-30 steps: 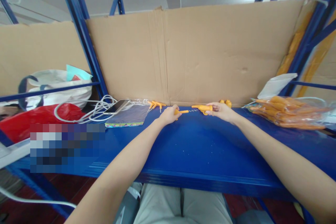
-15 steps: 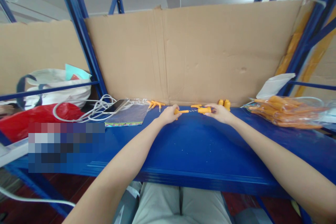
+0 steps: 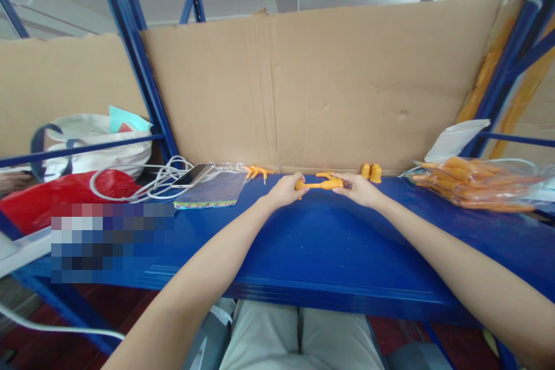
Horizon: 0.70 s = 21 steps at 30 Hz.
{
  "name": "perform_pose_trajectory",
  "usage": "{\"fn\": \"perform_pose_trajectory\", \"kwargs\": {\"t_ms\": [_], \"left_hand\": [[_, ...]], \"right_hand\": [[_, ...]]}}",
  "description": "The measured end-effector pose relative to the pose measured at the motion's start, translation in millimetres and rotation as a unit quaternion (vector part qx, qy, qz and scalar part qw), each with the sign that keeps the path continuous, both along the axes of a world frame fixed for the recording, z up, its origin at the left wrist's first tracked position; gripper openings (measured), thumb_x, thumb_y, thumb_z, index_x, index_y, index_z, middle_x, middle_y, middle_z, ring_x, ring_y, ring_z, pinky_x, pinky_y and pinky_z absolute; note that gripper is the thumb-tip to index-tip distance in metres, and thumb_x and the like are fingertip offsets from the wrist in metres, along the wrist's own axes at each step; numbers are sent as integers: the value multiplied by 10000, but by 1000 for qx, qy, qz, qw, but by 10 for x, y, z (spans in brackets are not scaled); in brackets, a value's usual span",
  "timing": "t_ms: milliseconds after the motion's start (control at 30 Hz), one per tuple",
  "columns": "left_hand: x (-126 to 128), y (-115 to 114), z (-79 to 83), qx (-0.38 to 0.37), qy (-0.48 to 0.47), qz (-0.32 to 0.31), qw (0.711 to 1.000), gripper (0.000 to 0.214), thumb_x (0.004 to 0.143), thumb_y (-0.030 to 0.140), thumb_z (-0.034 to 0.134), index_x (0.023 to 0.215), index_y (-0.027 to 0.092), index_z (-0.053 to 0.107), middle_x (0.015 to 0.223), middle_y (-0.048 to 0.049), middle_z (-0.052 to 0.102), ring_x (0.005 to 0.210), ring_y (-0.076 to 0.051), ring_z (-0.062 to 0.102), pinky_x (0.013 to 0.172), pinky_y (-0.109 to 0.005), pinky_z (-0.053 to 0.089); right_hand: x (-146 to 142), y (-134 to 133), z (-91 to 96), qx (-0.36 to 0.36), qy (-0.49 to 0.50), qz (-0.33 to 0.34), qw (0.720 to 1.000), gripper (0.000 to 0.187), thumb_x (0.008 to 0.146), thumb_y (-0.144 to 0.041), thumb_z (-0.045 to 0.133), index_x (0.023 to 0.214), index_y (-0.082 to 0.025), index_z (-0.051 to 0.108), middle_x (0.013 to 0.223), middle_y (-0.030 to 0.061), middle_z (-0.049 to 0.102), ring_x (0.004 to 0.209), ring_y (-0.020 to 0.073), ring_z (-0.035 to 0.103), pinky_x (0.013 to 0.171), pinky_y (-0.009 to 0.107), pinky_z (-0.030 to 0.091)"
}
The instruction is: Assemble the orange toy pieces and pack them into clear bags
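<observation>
My left hand is closed on the handle end of an orange plastic corkscrew screw piece, whose ridged shaft points right. My right hand grips an orange hollow corkscrew body by its right end. The two pieces lie in line just above the blue table, shaft meeting body, with the metal spiral out of sight. Behind them rests a loose orange handle piece. Several orange handles with metal spirals lie left of my left hand, and two orange bodies stand beyond my right hand.
Clear bags of orange parts lie at the right of the blue table. On the left are a flat plastic pouch, a phone, white cables and a red bag. A cardboard panel stands behind.
My hands have come closer together. The metal spiral that showed between the two orange pieces has gone into the body, and the ridged shaft now meets it.
</observation>
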<state>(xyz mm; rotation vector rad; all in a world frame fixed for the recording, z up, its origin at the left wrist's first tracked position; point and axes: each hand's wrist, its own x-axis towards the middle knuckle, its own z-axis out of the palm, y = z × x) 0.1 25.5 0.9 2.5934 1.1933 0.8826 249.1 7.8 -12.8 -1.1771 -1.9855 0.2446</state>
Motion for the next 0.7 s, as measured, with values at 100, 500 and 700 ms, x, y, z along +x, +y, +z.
{"fn": "perform_pose_trajectory", "kwargs": {"t_ms": [100,500,700], "left_hand": [[17,-34,14,9,-8,-6,1000,127,813,236,603,916,177,557,594,34,640,630,-144,636,610,-225,442],[7,-22,21,8,-22,-12,1000,131,817,246,600,914,171,552,599,37,644,618,-134,628,610,-222,439],[8,-44,44,23,-21,-9,999,123,819,243,604,909,177,552,599,41,637,618,-133,621,603,-219,428]], "right_hand": [[-41,-20,1,-20,35,23,999,442,736,-307,688,1152,-163,659,985,85,722,927,266,664,879,465,518],[-29,-92,39,-188,162,57,967,447,710,-309,730,1087,-172,532,790,38,692,634,143,653,669,328,566],[4,-154,111,-221,187,83,954,388,679,-350,768,934,-185,525,793,41,701,610,131,652,633,290,545]]}}
